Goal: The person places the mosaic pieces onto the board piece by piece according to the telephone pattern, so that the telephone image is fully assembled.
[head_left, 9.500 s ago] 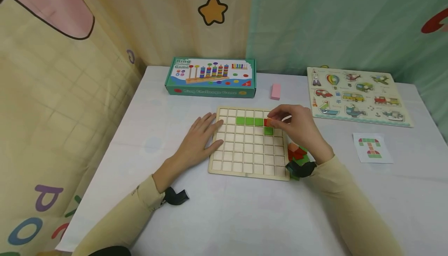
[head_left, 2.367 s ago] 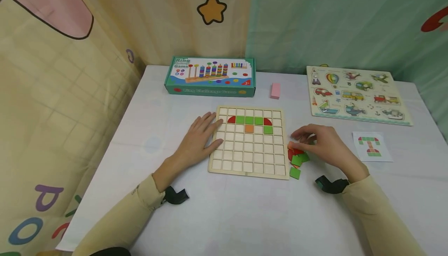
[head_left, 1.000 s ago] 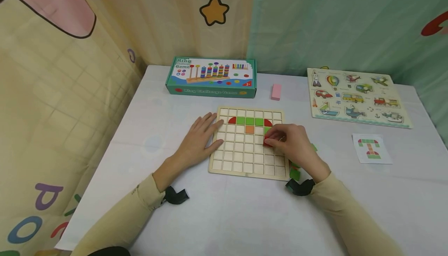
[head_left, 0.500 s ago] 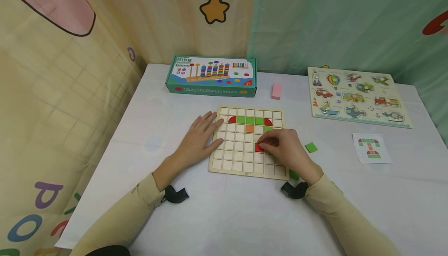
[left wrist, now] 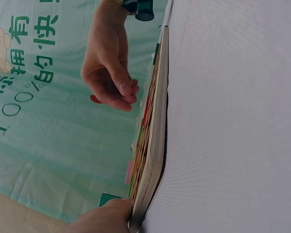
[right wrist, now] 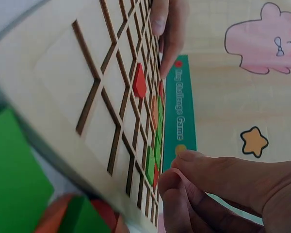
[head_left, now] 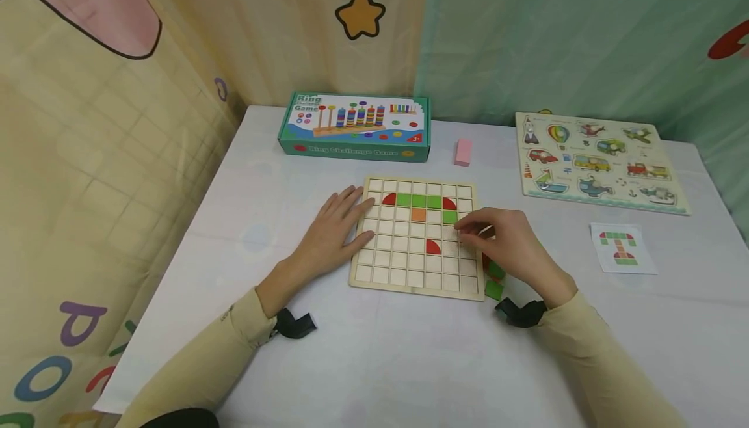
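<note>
A wooden grid board [head_left: 400, 244] lies in front of the person. My left hand [head_left: 328, 233] rests with fingers spread on its left edge. Near the top of the grid is a row of green tiles [head_left: 418, 201] with a red rounded tile [head_left: 389, 200] at one end and another at the other. Below sit an orange tile [head_left: 418, 214] and a green tile [head_left: 450, 217]. A single red quarter-round tile [head_left: 433, 246] lies lower in the grid. Over the right edge hovers my right hand [head_left: 509, 239], fingers loosely curled, nothing visible between thumb and fingertips [right wrist: 184, 156].
Loose green and red tiles [head_left: 495, 272] lie by the board's right edge, partly under the right hand. A pattern card [head_left: 625, 248] lies farther right. Behind are a Ring Challenge Game box [head_left: 354, 125], a pink block [head_left: 463, 153] and a vehicle puzzle board [head_left: 603, 164].
Orange and red tiles have joined the grid since the oldest frame. The right hand set the lower red tile, let go and drew back to the right. The left hand stayed put.
</note>
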A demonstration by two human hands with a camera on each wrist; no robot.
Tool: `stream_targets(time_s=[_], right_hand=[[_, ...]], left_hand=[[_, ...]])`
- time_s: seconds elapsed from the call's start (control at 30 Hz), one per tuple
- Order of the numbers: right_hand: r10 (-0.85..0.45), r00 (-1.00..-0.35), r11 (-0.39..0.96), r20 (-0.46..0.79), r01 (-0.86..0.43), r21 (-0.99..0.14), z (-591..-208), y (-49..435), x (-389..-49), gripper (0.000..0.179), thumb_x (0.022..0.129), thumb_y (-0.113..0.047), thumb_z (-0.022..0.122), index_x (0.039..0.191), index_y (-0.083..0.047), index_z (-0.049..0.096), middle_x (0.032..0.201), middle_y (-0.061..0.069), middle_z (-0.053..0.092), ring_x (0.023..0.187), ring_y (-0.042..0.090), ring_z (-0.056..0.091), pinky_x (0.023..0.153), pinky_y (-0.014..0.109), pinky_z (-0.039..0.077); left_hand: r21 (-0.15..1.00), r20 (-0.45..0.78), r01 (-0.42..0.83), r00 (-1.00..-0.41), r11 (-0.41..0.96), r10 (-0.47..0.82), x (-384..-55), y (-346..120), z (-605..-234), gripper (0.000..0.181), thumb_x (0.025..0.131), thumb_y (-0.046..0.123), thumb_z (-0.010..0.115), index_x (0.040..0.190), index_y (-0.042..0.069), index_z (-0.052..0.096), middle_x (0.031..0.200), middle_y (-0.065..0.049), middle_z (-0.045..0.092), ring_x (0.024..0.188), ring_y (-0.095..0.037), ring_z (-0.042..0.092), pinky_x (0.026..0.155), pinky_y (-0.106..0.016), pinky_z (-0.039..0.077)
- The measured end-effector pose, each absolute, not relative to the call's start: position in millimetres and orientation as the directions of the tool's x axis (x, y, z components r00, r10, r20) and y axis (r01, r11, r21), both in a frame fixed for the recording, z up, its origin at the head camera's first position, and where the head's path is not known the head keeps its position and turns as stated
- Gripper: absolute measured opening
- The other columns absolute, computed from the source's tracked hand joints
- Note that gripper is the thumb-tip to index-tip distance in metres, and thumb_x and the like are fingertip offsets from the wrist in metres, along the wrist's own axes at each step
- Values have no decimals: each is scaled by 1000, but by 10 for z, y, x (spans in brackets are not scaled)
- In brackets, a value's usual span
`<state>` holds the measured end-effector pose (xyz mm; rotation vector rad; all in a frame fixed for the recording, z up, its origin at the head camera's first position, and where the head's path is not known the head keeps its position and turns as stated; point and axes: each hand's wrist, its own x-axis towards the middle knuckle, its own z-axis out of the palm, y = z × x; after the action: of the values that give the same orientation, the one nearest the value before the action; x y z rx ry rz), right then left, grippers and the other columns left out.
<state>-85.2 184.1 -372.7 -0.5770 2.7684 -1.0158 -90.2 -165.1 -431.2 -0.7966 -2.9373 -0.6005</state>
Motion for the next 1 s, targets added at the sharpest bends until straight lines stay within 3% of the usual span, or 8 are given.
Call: stream_targets(time_s=[0.37, 0.73, 1.0], right_hand=[[-322, -946, 750, -24, -240, -616, -3712, 2287, -818, 28, 87, -22, 89, 109, -8, 80, 90, 1, 76, 84, 18, 69, 75, 19, 57], [-332, -941, 759, -69, -223, -612, -3815, 2295, -811, 24, 85, -12, 89, 107, -7, 79, 95, 5, 74, 87, 20, 66, 75, 23, 57], [-349, -932, 749, -99, -213, -628, -3798, 2281, -835, 17, 89, -15, 86, 101, -11, 75, 90, 1, 71, 86, 19, 64, 76, 25, 58]], left_hand=[[351, 125, 489, -869, 798, 478, -903, -1645, -4294, 66, 106, 44, 58, 161, 11, 43, 172, -16, 31, 162, -34, 21, 134, -52, 13], [367, 126, 486, -871, 793, 476, -899, -1649, -4304, 67, 106, 44, 59, 161, 11, 43, 172, -16, 30, 163, -34, 20, 134, -53, 13], [364, 123, 483, -873, 796, 473, -892, -1650, -4292, 66, 106, 43, 59, 161, 11, 43, 172, -16, 31, 162, -34, 21, 134, -52, 13]])
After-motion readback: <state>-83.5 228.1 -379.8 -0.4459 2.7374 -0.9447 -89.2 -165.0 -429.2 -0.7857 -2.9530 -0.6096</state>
